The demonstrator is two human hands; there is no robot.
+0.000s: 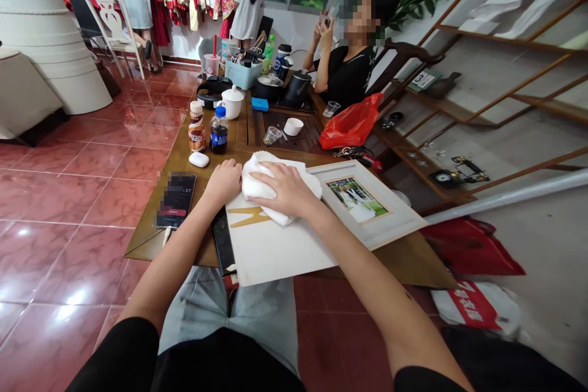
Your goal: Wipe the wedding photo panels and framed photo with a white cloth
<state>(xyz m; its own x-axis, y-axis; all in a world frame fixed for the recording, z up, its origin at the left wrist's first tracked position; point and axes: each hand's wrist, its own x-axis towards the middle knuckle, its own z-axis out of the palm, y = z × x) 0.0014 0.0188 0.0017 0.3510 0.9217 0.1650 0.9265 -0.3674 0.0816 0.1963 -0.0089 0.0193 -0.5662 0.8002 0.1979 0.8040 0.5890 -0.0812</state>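
Observation:
A large board-paged photo album point(285, 257) lies open on the wooden table, tilted toward me. Its near page is white with gold pointed shapes point(250, 216); the far right page carries a framed wedding photo point(356, 199). My right hand point(285, 187) presses down on a bunched white cloth point(257, 174) with its fingers spread around it. At the album's far left corner, beside the cloth, rests my left hand point(224, 182), its fingers curled over the edge and the fingertips partly hidden.
Left of the album lie a phone point(177, 201) on a cable and a white earbud case point(199, 160). Two drink bottles point(219, 131), a lidded white mug point(233, 102) and a red plastic bag point(351, 122) stand farther back. A seated person point(349, 61) holds up a device.

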